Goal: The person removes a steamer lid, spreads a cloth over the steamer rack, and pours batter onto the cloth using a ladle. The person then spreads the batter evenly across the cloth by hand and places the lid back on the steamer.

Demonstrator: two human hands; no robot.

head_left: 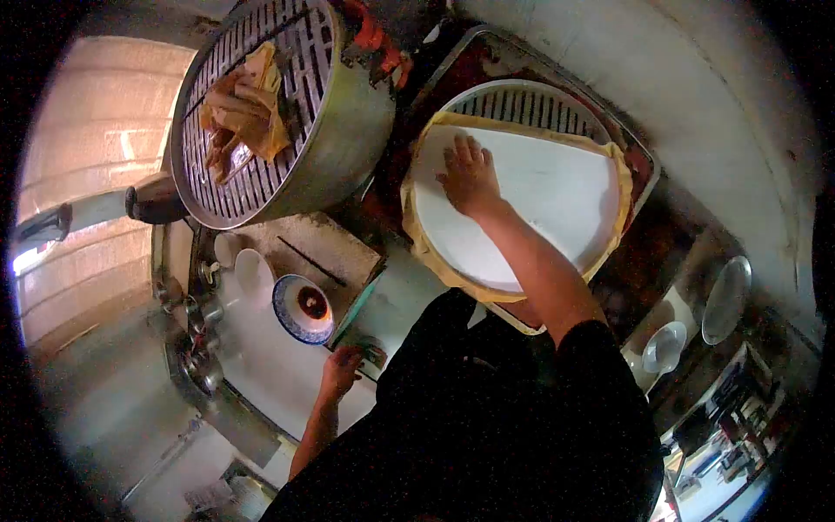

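Observation:
My right hand [470, 177] lies on or just over a smooth white round surface [548, 196], fingers spread. Yellowish cloth [424, 248] rims this surface and is folded along its far edge. Beneath it, a slatted round rack [531, 104] shows at the back. My left hand [343, 369] is low by the counter edge, with fingers curled near a small greenish thing [374, 355]; what it grips is too blurred to name. Close to that hand stands a blue-rimmed white bowl [283, 317] with dark red-brown contents.
At the upper left, a large metal pot [352, 130] carries a slatted rack with crumpled yellow-brown cloth [252, 113]. A board [339, 239] with a dark thin stick [309, 259] lies below it. Metal cups [204, 348] line the left; pale dishes [665, 348] stand at right.

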